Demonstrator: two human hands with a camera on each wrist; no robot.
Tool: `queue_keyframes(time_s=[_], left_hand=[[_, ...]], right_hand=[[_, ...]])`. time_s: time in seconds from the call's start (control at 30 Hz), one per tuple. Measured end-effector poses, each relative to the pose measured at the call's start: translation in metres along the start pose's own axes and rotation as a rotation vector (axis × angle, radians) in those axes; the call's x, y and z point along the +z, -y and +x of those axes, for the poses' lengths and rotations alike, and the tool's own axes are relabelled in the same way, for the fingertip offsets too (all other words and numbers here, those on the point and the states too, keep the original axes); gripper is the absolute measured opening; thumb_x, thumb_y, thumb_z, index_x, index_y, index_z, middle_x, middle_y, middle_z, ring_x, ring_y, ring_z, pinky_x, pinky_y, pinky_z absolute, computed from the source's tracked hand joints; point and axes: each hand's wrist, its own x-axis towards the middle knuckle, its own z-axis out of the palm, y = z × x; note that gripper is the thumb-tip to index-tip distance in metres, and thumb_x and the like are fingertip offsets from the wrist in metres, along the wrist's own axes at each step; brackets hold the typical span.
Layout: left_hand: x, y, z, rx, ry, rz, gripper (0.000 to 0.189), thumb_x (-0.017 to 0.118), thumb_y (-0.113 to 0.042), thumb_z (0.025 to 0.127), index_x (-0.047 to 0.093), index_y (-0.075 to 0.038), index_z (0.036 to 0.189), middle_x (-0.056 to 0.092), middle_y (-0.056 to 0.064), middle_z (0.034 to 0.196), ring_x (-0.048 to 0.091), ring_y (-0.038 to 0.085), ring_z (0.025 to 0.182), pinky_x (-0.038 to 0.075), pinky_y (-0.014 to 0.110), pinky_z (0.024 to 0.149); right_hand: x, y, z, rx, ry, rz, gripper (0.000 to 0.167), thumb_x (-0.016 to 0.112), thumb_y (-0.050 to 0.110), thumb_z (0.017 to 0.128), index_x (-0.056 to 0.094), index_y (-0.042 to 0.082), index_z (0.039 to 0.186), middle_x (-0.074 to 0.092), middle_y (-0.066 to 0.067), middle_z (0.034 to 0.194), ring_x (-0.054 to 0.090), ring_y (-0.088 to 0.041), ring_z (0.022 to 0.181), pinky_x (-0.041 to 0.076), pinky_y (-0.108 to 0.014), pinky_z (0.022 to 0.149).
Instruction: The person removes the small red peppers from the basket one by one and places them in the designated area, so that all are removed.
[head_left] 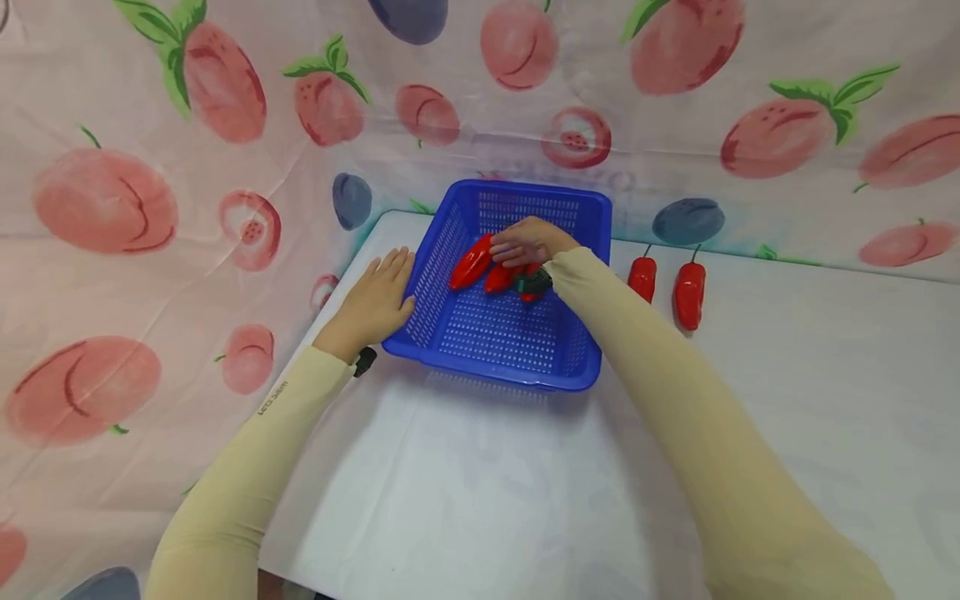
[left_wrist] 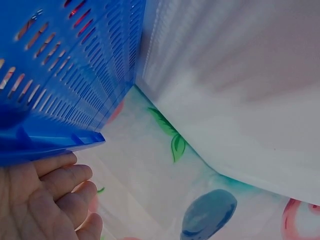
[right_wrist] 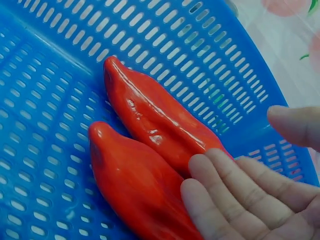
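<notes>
A blue perforated plastic basket (head_left: 491,378) stands on the white table, with three red peppers showing inside it. My left hand (head_left: 372,302) lies along the basket's left rim, its fingers extended. In the left wrist view, the fingers (left_wrist: 67,182) are beside the rim's edge. Over the peppers, inside the basket, is my right hand (head_left: 531,240). The right wrist view has its fingertips right at two glossy peppers, one red pepper (right_wrist: 155,117) by the basket wall and another red pepper (right_wrist: 132,180) next to it. The thumb (right_wrist: 295,125) stands apart from the fingers, and no pepper is gripped.
Right of the basket, a red pepper (head_left: 689,296) and another red pepper (head_left: 642,277) with dark stems lie on the table (head_left: 480,500). A fruit-patterned cloth (head_left: 300,192) hangs behind and along the left side, close to the basket's back.
</notes>
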Motion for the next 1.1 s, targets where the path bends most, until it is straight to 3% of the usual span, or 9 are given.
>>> queue_keyframes(time_s=[0.4,0.7,0.9,1.1], left_hand=[[-0.003,-0.002,0.0,-0.004,0.007,-0.001,0.065,0.038,-0.023,0.096,0.013,0.006,0.148,0.013,0.022,0.156,0.01,0.035,0.146,0.006,0.047,0.12],[-0.001,-0.002,0.004,-0.002,0.005,-0.001,0.065,0.041,-0.024,0.095,0.015,0.004,0.148,0.014,0.02,0.157,0.011,0.034,0.147,0.008,0.047,0.12],[-0.003,-0.003,0.002,-0.007,0.019,0.006,0.066,0.04,-0.024,0.096,0.013,0.005,0.148,0.013,0.021,0.157,0.01,0.034,0.146,0.008,0.048,0.12],[-0.001,0.001,0.001,-0.014,0.008,-0.004,0.065,0.04,-0.024,0.095,0.014,0.004,0.148,0.014,0.02,0.157,0.01,0.033,0.147,0.008,0.047,0.12]], right_hand=[[0.003,0.003,0.008,0.114,-0.053,0.074,0.056,0.048,0.01,0.095,0.027,0.003,0.147,0.037,-0.019,0.148,0.041,-0.028,0.135,0.038,-0.035,0.109],[0.008,-0.002,0.015,0.08,-0.092,0.049,0.054,0.048,0.01,0.096,0.029,0.0,0.145,0.04,-0.021,0.146,0.044,-0.028,0.133,0.04,-0.034,0.108],[0.016,-0.006,0.02,0.047,-0.062,0.052,0.052,0.047,0.008,0.096,0.031,-0.003,0.144,0.039,-0.022,0.146,0.043,-0.03,0.133,0.039,-0.036,0.109],[0.025,-0.002,0.01,0.051,-0.029,0.042,0.049,0.046,0.005,0.096,0.033,-0.006,0.141,0.039,-0.025,0.145,0.043,-0.032,0.133,0.038,-0.037,0.109]])
